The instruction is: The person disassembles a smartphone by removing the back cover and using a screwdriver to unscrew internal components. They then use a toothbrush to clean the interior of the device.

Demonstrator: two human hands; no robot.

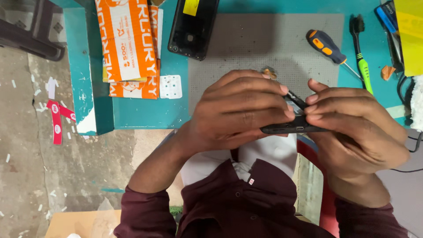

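Black phone (293, 128) sits edge-on dead centre, pinched between both hands: left hand (240, 112) wrapped over its 9 o'clock end, right hand (357, 121) gripping the 3 o'clock end. On the teal desk (145, 110), a second phone (192, 28) lies at 11 o'clock and an orange-black screwdriver (328, 47) at 1 o'clock.

A second black phone (193, 27) is laid face down at the far edge of the teal table (141, 110), partly on a grey mat (246, 44). Orange-and-white boxes (128, 44) are stacked toward the left edge. An orange-handled screwdriver (327, 47) and a green-handled brush (362, 53) are placed toward the right edge.
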